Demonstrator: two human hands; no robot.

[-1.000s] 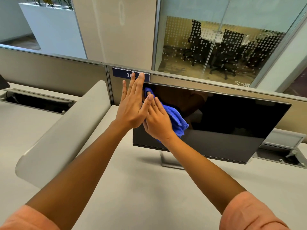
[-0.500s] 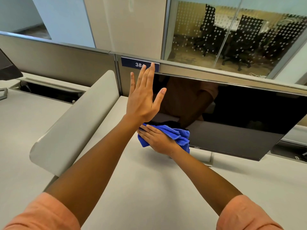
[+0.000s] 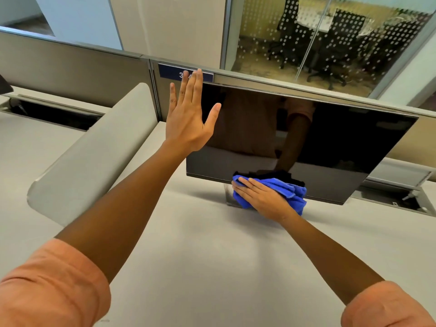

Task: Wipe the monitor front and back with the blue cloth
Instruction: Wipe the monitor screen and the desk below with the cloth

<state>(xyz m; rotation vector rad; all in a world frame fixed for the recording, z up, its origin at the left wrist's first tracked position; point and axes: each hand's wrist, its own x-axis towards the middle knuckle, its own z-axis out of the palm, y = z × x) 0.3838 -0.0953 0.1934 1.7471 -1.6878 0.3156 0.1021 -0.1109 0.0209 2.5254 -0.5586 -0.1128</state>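
Note:
A black flat monitor (image 3: 330,142) stands on the desk, its dark screen facing me and reflecting my arm. My left hand (image 3: 188,116) lies flat with fingers spread against the screen's upper left corner, steadying it. My right hand (image 3: 262,199) presses the crumpled blue cloth (image 3: 290,192) against the bottom edge of the screen, near the middle and just in front of the stand (image 3: 227,197). The monitor's back is hidden.
A grey desk (image 3: 188,244) spreads below the monitor. A curved grey divider (image 3: 94,156) rises at the left. A partition (image 3: 70,64) with a blue number plate (image 3: 169,70) runs behind the monitor. Open cable trays (image 3: 54,116) sit in the desk at both sides. Glass walls stand beyond.
My right hand with the cloth has swept from the screen's upper left down to the bottom edge and then rightward along it. My left hand has stayed at the upper left corner.

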